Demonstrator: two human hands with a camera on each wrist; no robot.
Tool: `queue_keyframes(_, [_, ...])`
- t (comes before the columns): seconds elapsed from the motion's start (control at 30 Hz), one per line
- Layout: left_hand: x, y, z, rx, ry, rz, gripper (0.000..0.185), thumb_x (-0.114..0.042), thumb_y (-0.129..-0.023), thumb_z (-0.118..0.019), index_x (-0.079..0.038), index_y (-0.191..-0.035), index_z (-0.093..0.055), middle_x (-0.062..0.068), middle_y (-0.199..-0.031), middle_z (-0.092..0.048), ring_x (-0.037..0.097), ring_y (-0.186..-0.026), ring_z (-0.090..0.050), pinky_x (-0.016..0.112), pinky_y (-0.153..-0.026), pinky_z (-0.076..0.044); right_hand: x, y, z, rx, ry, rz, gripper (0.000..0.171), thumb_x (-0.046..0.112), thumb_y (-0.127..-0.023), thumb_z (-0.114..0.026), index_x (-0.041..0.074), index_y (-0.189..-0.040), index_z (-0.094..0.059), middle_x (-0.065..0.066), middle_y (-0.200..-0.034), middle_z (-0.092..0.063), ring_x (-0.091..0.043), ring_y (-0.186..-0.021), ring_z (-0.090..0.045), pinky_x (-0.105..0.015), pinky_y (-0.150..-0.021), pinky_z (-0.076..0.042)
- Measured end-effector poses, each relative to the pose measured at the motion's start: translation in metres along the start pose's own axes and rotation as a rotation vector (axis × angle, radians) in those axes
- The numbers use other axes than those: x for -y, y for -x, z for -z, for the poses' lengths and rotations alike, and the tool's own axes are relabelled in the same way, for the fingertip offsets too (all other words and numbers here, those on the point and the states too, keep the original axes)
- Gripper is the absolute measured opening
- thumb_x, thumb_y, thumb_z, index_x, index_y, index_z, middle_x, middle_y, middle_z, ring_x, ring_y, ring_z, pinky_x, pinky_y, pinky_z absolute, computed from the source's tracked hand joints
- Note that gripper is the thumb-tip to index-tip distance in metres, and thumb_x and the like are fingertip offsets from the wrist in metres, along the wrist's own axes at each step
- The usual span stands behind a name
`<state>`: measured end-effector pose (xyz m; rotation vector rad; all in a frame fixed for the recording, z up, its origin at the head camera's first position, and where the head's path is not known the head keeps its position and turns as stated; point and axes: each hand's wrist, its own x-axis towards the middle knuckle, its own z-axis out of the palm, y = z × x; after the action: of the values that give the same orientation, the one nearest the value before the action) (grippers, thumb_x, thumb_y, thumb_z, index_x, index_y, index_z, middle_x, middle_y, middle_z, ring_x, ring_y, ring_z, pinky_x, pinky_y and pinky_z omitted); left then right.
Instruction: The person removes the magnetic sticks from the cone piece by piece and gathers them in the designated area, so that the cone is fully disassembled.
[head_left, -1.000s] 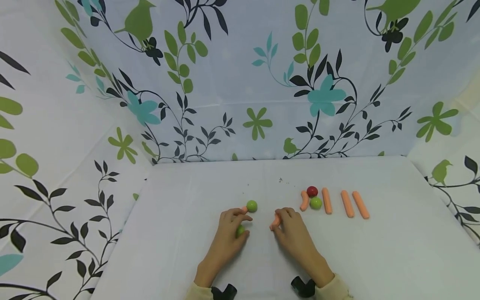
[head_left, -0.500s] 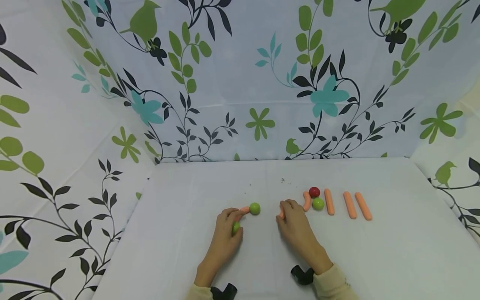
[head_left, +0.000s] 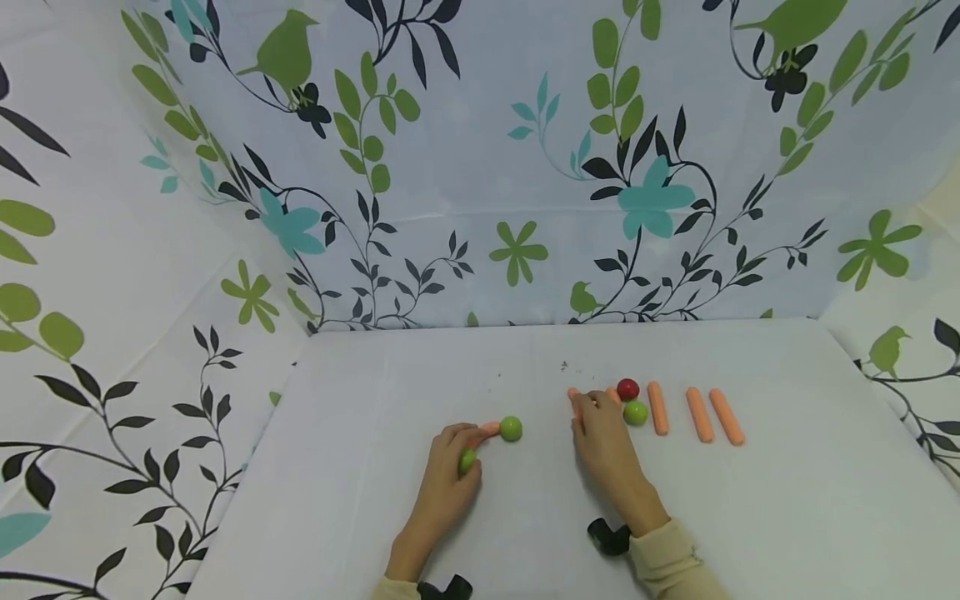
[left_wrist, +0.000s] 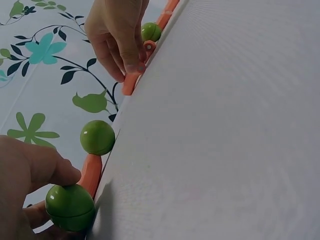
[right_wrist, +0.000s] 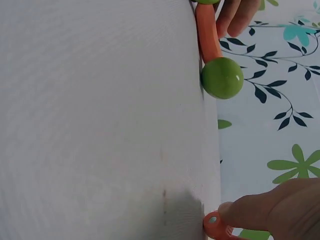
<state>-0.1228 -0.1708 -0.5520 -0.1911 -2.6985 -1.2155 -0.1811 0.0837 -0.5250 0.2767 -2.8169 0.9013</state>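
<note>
Partly assembled: left hand pinches a green ball beside one joined rod-and-ball; right hand apparently pinches an orange rod; spare rods remain.

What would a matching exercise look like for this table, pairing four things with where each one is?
Things:
1. red ball
2. green ball in the left hand's grip
3. two orange sticks side by side
4. green ball by the left fingertips

Places:
A. farthest right on the white table
B. pinched between thumb and fingers
C. lying free at the tip of an orange stick
D. just behind another green ball, near the right hand

Pairs: 1-D, 2-B, 3-A, 4-C
</note>
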Motion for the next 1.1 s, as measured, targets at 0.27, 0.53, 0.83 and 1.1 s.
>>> queue_keyframes(0.27, [0.005,0.009,0.001,0.017,0.041,0.042,0.038,-0.004,-0.092,-0.067,-0.021,-0.126,-0.068,-0.002,-0.138,-0.058,0.020,-0.130,-0.052,0.042,-0.103,-0.046,-0.001,0.008,-0.005,-0.015,0.044,-0.032,0.027,0.000,-0.096,-0.069,-0.011,-0.120,-0.066,-0.030,-0.122,-0.064,-0.044,-0.114,-0.064,-0.055,-0.098,-0.055])
queue_keyframes(0.53, [0.006,0.008,0.000,0.006,0.073,0.012,0.032,-0.002,-0.090,-0.068,-0.018,-0.117,-0.072,-0.002,-0.137,-0.059,0.023,-0.133,-0.053,0.047,-0.108,-0.046,0.002,0.007,0.001,-0.086,0.031,0.041,0.015,-0.004,-0.093,-0.069,-0.008,-0.108,-0.067,-0.027,-0.113,-0.067,-0.042,-0.108,-0.064,-0.054,-0.095,-0.054])
queue_keyframes(0.83, [0.007,0.003,-0.001,-0.015,0.075,-0.030,0.023,0.000,-0.089,-0.068,-0.022,-0.094,-0.071,-0.002,-0.133,-0.062,0.023,-0.129,-0.055,0.047,-0.106,-0.046,0.014,0.008,-0.010,-0.048,-0.039,0.113,0.027,0.001,-0.093,-0.072,-0.001,-0.120,-0.070,-0.020,-0.120,-0.069,-0.037,-0.110,-0.067,-0.049,-0.093,-0.057])
queue_keyframes(1.1, [0.006,0.003,-0.002,-0.034,0.045,-0.084,0.023,0.001,-0.087,-0.070,-0.022,-0.087,-0.068,0.000,-0.129,-0.065,0.024,-0.124,-0.058,0.046,-0.102,-0.047,0.031,0.019,-0.024,0.108,-0.117,0.102,0.039,0.007,-0.093,-0.073,0.005,-0.131,-0.066,-0.012,-0.128,-0.068,-0.030,-0.118,-0.066,-0.048,-0.098,-0.056])
